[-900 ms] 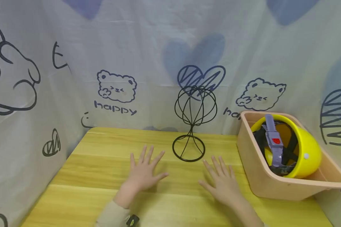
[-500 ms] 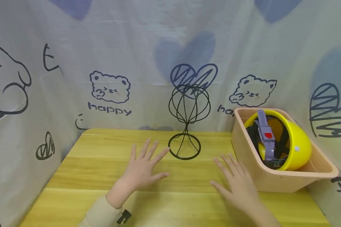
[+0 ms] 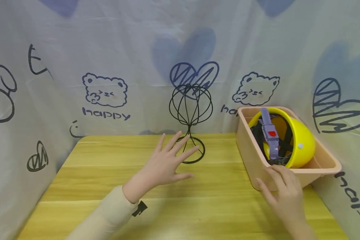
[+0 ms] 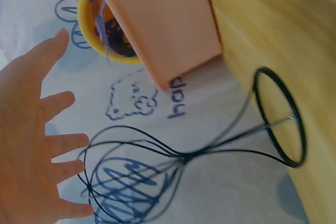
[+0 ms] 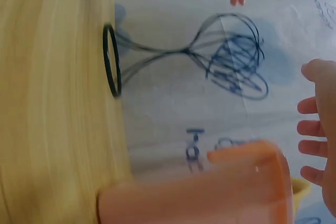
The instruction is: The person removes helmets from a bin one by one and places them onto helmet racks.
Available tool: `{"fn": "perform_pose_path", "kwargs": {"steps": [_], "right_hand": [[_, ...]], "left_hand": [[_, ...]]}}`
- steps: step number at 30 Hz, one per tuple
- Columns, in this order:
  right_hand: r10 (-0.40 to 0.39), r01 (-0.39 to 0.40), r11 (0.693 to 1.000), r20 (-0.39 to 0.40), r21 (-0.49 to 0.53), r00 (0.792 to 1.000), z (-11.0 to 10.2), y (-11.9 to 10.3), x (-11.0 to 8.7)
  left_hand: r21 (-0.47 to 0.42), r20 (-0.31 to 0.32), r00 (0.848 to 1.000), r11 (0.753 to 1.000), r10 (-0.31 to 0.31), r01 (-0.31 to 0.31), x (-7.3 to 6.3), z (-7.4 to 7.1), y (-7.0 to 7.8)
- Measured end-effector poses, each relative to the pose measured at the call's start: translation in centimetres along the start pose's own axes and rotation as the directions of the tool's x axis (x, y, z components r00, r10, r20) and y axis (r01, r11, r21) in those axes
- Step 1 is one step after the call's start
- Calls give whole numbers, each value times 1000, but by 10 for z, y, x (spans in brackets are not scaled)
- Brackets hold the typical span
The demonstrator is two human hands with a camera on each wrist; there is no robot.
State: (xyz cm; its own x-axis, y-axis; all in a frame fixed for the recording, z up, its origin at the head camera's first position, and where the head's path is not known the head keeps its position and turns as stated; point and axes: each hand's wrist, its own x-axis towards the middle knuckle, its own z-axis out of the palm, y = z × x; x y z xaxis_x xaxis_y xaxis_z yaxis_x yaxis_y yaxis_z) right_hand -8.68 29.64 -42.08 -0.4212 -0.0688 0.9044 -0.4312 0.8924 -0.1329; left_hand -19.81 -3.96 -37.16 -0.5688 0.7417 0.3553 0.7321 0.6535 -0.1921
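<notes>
A yellow helmet [image 3: 304, 143] lies on its side in a peach plastic bin [image 3: 248, 163], its inside turned leftward. Across its opening runs a purple chin strap [image 3: 269, 131] with a red-marked buckle. My right hand [image 3: 286, 196] is at the bin's near wall, fingers slightly bent and fingertips right at the rim below the helmet. With fingers spread, my left hand [image 3: 162, 166] hovers over the table, overlapping the base of a black wire stand [image 3: 189, 127] in the head view. The upright stand shows whole in the left wrist view, its round wire cage [image 4: 90, 187] beyond the fingertips.
The wooden table [image 3: 108, 173] carries the stand at its back middle and the bin at its right. A pale cloth [image 3: 144, 50] with hearts and bear drawings hangs behind and along both sides. A black clip [image 3: 139, 208] shows at the left sleeve's cuff.
My right hand has moved right, from over the table to the bin's near rim. My left hand now overlaps the stand's base. The head view has shifted somewhat right; helmet and stand stay put.
</notes>
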Motion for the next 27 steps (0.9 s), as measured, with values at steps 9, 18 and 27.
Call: {"fn": "perform_pose_path", "kwargs": {"steps": [9,18,27], "right_hand": [[78,-61,976,75,-210,994,-32,43,2],[205,-131,936,203,-327,957,-48,69,1],[301,-225,918,205,-325,931,-46,72,-4]], "left_hand": [[-57,-102,986,989,132,-138,58,12,9],[-54,-153,967,975,206,-216,111,32,26],[-54,-88,968,969,234,-239,155,37,54]]}}
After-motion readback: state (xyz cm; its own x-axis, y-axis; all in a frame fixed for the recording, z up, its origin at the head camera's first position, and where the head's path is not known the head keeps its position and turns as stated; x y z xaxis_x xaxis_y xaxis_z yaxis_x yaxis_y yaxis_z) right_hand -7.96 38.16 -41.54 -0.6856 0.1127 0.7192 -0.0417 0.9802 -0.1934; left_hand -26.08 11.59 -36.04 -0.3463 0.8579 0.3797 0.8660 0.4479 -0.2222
